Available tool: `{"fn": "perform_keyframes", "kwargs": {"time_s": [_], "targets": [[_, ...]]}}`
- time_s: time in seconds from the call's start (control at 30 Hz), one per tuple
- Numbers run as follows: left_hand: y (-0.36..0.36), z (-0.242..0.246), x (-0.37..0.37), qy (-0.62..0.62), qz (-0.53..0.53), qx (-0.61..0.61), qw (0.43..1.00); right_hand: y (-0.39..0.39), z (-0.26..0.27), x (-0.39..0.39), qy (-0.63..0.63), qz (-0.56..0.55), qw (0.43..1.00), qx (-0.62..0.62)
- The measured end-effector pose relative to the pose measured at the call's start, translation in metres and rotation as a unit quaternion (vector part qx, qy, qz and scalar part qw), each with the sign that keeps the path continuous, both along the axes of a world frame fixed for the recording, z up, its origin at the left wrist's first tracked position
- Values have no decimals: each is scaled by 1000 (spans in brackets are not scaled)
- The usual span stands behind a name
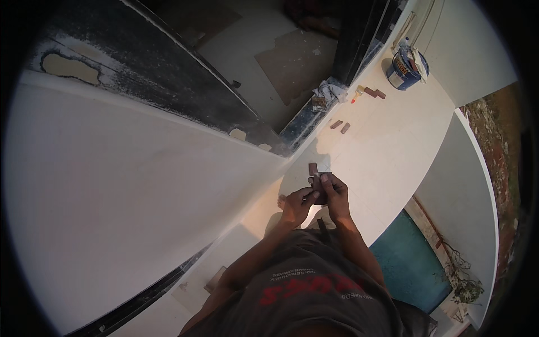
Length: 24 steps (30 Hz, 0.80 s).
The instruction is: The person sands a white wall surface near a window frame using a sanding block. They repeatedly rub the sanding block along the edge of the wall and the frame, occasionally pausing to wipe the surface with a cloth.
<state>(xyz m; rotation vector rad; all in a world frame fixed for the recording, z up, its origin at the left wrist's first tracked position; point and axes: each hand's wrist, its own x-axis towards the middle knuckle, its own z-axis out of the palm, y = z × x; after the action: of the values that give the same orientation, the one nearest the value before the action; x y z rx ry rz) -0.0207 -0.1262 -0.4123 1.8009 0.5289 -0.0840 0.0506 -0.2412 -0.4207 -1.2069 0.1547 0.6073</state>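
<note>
My right hand (337,193) grips a reddish-brown sheet (321,194), which looks like sandpaper, in front of my body. From the other side my left hand (298,204) holds its lower edge between thumb and fingers. A small reddish-brown piece (313,169) shows just beyond the hands; whether it touches the sheet I cannot tell. Farther off on the pale floor lie more brown rolled or folded pieces (345,128), with another pair (370,92) beside a paintbrush (358,93) that has a red-tipped handle.
A blue paint bucket (402,71) with a cloth over its rim stands near the wall. A crumpled rag (329,92) lies on the dark window sill. The white wall (126,168) rises on my left. Beyond the ledge at right is a pool (410,257). Part of a person (313,21) shows through the opening.
</note>
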Motion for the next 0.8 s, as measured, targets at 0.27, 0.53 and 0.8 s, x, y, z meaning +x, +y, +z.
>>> {"fn": "perform_keyframes", "kwargs": {"time_s": [0.27, 0.53, 0.8], "targets": [[66, 173, 27, -227, 145, 688, 674, -27, -19, 94, 5, 56, 995, -79], [81, 104, 38, 28, 42, 867, 496, -9, -14, 145, -54, 143, 986, -61], [10, 51, 13, 42, 12, 609, 792, -28, -42, 138, -24, 187, 980, -55]]}}
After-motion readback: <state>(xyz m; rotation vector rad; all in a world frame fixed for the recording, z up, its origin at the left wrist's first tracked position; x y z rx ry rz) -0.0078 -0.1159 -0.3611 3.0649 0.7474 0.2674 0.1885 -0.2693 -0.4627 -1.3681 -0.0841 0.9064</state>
